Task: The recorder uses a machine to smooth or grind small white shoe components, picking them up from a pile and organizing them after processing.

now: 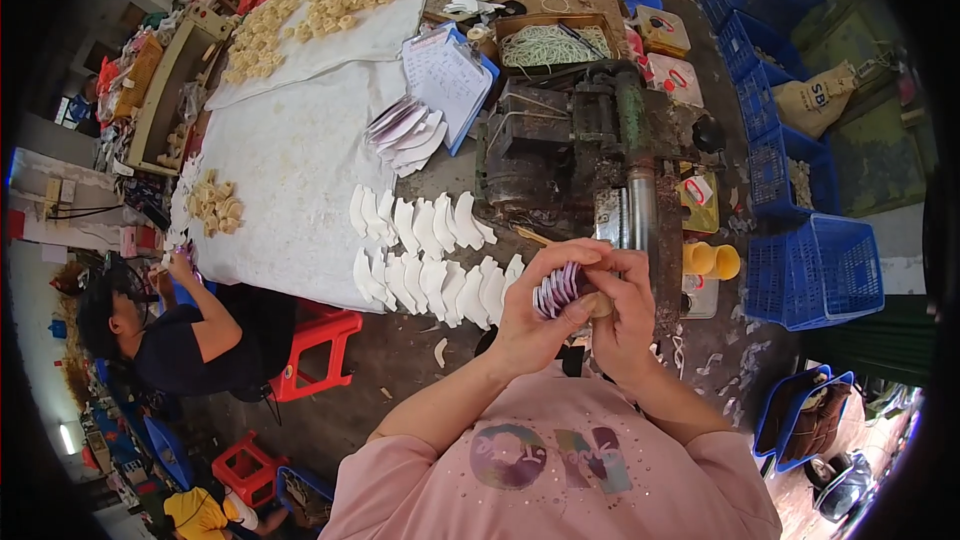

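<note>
My left hand (535, 305) and my right hand (622, 305) are raised together in front of my chest. Both close around a fanned stack of thin curved pieces (560, 287), white with purple edges. The right hand also presses a small tan object (600, 302) against the stack. Just beyond the hands stands a dark, greasy metal machine (585, 150) with a vertical steel roller. To its left, rows of white curved pieces (425, 255) lie overlapped on the white-covered table (290, 170).
Another person in a dark top (190, 335) sits at the table's left near a red stool (318, 350). Also on the table are piles of pale yellow pieces (330, 0), a clipboard (450, 75) and a box of cords (550, 43). Blue crates (810, 270) stand at the right.
</note>
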Available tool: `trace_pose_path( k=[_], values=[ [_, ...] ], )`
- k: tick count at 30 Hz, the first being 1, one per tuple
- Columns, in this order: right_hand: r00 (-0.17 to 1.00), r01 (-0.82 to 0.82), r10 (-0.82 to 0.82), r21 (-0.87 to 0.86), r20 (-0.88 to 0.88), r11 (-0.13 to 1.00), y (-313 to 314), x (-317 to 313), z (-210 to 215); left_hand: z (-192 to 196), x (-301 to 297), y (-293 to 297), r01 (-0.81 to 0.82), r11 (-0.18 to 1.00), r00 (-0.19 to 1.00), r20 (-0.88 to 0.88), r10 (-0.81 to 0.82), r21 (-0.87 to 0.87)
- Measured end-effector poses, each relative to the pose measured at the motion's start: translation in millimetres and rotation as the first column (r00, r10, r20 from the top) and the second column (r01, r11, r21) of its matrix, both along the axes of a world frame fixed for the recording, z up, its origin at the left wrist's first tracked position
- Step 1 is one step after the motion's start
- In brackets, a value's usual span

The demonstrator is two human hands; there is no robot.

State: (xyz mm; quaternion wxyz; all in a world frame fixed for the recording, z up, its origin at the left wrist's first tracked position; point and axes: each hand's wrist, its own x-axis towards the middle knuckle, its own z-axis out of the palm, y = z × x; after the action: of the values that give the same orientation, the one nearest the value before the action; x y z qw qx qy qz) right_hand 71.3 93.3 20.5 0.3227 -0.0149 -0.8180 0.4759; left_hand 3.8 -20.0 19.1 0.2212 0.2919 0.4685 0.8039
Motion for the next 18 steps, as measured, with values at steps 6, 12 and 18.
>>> trace_pose_path(
  k=[6,12,18],
  values=[
    [0.962,-0.047,0.144,-0.384,0.230,0.922,16,-2,7,-2,2,9,-0.014,1.000,0.998,-0.063,0.013,-0.013],
    [0.970,-0.060,0.124,-0.292,0.207,0.955,24,0,5,-5,2,16,-0.019,0.998,0.987,-0.159,0.009,-0.065],
    [0.997,0.074,-0.072,0.088,-0.018,0.993,18,1,8,0,17,18,-0.047,0.998,0.999,-0.011,0.047,-0.048]
  ],
)
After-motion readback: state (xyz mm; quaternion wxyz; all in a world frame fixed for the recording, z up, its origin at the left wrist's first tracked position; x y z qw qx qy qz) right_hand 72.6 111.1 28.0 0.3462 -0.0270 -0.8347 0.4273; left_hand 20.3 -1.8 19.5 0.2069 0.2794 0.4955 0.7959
